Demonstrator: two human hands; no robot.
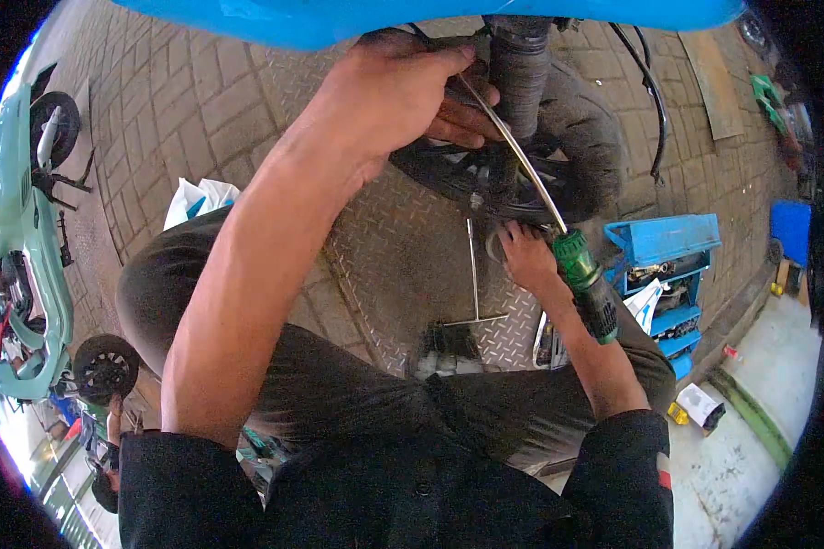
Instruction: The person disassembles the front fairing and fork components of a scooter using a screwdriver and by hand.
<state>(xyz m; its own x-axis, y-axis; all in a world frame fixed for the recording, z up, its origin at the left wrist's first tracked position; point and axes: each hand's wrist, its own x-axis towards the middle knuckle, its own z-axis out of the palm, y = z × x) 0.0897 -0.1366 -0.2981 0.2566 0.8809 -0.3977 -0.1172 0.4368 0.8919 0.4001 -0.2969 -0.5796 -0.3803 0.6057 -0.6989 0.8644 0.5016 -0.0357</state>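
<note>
A: Left hand (412, 96)?
B: At fork (520, 82), fingers curled by shaft end of screwdriver (580, 267). Can't tell if pinching.
A: Screwdriver lies?
B: Slanting across wheel (588, 137), green handle over right forearm.
A: Right hand (526, 256)?
B: Fingers bent at wheel's near edge; grip unclear. T-handle (473, 274) beside, toolbox (673, 236) rightward.

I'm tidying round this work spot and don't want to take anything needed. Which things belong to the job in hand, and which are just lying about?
Seemingly in the job:
fork, left hand at it
wheel, right hand by it
screwdriver, shaft reaching the left hand

Apparently lying about, untouched:
T-wrench
toolbox
blue box
</note>
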